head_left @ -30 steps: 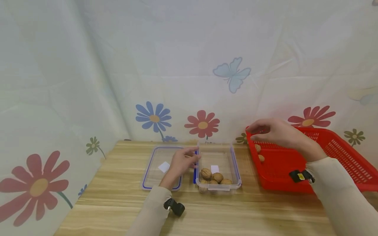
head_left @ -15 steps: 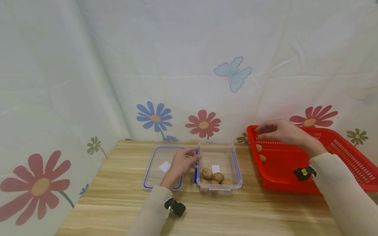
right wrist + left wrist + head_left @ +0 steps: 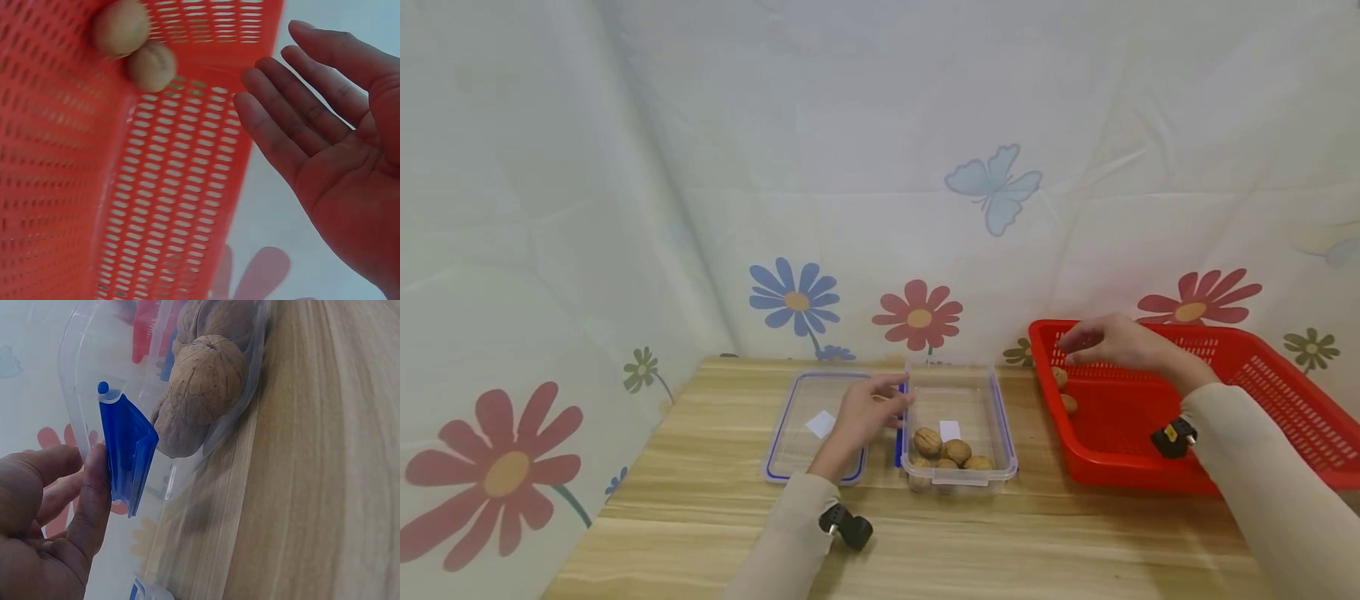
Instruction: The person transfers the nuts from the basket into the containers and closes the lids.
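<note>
A: How do the fingers of the left hand point(image 3: 861, 410) stand?

B: Loosely bent and a little apart, with the tips at the left edge of the clear box point(image 3: 1003, 421), right by its blue clasp point(image 3: 128, 450). Whether they press on that edge or merely rest there, the pictures do not settle.

A: And the right hand point(image 3: 1120, 343)?

B: Its fingers are gently bent, the thumb well apart from them, and they hold nothing; the right wrist view shows the bare palm. They hang over the far left part of the red basket point(image 3: 1120, 472), clear of the walnuts inside it.

A: Where do the walnuts lie?

B: In two places. A cluster of walnuts point(image 3: 928, 442) sits at the near end of the box, at least five by the look of it. A pair of walnuts point(image 3: 1067, 404) lies along the left side of the basket, though the right arm hides part of its inside.

A: So how far along does the work look?

B: Judging by how things lie, a good share of the walnuts is in the box, and the visible pair is not. The lid point(image 3: 793, 442) is off, flat on the wooden bench point(image 3: 700, 517) just left of the box, so closing is not done.

A: What lies beyond?

B: A pale curtain point(image 3: 850, 167) with printed flowers, behind the far edge of the bench.
</note>
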Demonstrator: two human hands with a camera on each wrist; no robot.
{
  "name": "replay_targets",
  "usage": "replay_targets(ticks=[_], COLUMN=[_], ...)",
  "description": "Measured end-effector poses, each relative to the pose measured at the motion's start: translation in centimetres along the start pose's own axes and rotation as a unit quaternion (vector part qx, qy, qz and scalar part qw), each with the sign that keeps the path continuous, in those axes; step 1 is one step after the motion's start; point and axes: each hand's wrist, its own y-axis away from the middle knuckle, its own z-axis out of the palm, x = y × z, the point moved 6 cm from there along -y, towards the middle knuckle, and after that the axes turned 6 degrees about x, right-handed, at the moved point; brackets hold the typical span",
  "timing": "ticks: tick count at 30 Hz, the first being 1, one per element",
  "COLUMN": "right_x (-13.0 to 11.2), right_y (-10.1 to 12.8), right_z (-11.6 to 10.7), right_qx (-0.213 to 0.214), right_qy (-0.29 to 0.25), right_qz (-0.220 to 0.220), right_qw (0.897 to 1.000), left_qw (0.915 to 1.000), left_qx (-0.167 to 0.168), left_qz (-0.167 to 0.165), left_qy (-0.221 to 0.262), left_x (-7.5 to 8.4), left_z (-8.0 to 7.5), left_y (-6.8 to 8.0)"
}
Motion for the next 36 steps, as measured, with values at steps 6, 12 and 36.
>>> replay_targets(ticks=[6,12,36], right_x=[1.4,2.1,3.6], right_y=[-0.3,-0.3,-0.8], right_z=[0.9,1.6,4.3], right_qx=[-0.025,-0.060,-0.126], right_qy=[-0.008,-0.009,0.007], right_qz=[0.015,0.015,0.012], right_qw=[1.000,0.998,0.992], left_qw=[1.0000,1.0000,1.0000], left_qx=[-0.003,-0.007,-0.005], left_qz=[-0.002,0.000,0.002], left_qy=[0.005,0.004,0.005], left_x=[0.1,0.2,0.3], left_z=[0.1,0.1,0.0], left_y=[0.0,0.1,0.3])
